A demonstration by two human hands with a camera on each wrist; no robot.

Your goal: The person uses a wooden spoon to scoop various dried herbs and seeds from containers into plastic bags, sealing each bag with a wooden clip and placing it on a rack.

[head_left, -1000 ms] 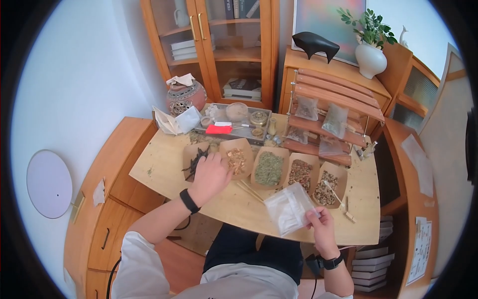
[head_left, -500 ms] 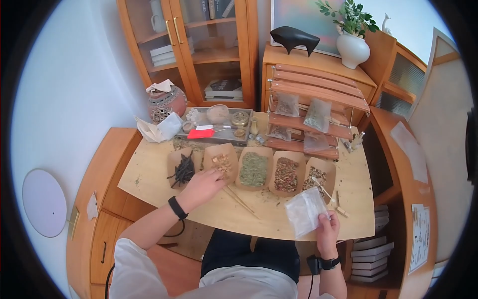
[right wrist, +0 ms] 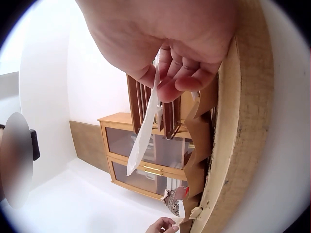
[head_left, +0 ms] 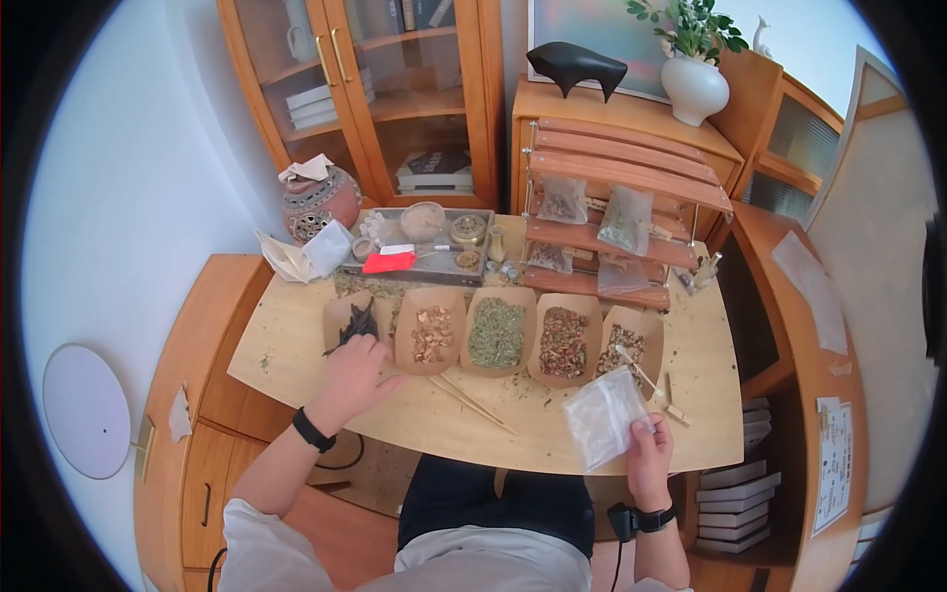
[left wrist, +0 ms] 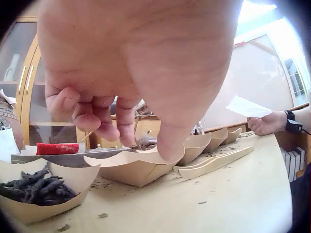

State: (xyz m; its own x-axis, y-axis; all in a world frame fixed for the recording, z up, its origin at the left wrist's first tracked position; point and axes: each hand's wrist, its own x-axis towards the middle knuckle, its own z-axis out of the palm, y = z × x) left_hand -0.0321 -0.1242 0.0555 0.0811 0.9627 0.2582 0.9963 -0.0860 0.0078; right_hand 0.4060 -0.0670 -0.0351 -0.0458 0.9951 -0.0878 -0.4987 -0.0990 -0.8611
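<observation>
My left hand [head_left: 350, 380] reaches over the near edge of the leftmost paper tray, which holds dark, shrivelled dried strips [head_left: 361, 321]. In the left wrist view its fingers [left wrist: 109, 131] hang loosely bent, spread from the thumb, with nothing between them. A paper tray of tan chips [head_left: 431, 335] stands just right of that hand. My right hand [head_left: 649, 454] pinches a flat translucent pouch [head_left: 600, 419] by its edge between thumb and fingers, over the table's front right. The right wrist view shows the pouch [right wrist: 144, 131] edge-on, hanging from the fingertips.
Further right stand trays of green herb [head_left: 496, 331], reddish-brown bits [head_left: 563, 341] and mixed pieces [head_left: 619, 347]. Wooden tongs [head_left: 472, 403] lie in front. Behind are a grey tray [head_left: 419, 271] of small vessels, and a wooden rack [head_left: 612, 237] with filled pouches.
The left hand has gone from the dark strips to the tan chips and back left to the dark strips. The right hand has shifted a little right with the pouch. The head view has turned.
</observation>
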